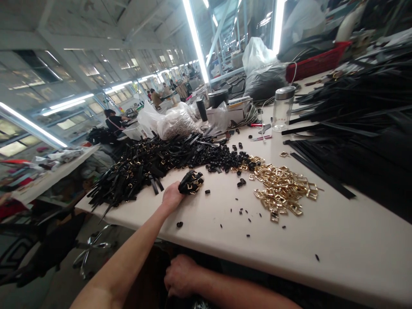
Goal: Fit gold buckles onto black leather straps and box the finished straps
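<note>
My left hand (173, 197) is closed round a bundle of black straps with gold buckles (192, 182), held over the front part of the pale table (206, 223). Below the table's front edge, my right hand (181, 274) is curled, and whatever it may hold is hidden. Behind my left hand lies a big heap of black straps with buckles (128, 167). It runs into a pile of small black loops (222, 156). To the right of these is a pile of gold buckles (283, 186).
Long black strips (370, 124) cover the table's right side. A glass jar (283, 111), clear plastic bags (177, 122) and a red basket (317, 60) stand farther back. Small black bits lie near the front. A chair base (92, 249) is at lower left; a person (113, 122) sits beyond.
</note>
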{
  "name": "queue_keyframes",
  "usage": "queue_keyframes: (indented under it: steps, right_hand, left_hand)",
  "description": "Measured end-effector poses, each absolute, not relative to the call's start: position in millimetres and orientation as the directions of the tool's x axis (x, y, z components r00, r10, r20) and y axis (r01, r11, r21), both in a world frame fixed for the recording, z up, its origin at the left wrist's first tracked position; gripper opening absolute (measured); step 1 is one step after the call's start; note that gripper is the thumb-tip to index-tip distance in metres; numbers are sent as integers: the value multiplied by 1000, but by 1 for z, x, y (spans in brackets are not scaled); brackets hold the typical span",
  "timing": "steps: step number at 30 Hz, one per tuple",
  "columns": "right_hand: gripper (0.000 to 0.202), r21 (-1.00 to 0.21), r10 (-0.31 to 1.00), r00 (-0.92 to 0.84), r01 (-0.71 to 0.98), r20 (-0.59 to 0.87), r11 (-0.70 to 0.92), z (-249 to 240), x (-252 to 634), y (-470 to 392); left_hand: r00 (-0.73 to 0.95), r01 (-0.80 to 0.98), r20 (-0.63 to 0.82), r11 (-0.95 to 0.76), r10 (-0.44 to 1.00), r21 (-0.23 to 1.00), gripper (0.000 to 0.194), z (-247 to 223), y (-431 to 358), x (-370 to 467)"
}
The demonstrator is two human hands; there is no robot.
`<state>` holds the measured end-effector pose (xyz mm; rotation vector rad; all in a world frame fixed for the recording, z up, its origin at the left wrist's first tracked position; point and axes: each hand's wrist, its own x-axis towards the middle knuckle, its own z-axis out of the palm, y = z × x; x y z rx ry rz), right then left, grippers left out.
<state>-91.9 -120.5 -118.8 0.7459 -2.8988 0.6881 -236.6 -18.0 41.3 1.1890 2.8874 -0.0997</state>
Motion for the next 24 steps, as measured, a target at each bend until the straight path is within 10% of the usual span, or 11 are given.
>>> queue_keyframes:
  steps: [13,24]
  right_hand:
    - [22,-365,-482,-870,-483,100,796,-112,-90,-117]
    - [22,-365,-475,-877,-467,75,805,-106,-88,-115]
  left_hand:
    - [-627,768,-60,603,777,-215,23,50,-16,-227]
    - [-408,837,-127,315,904,-447,22,173,5,-260]
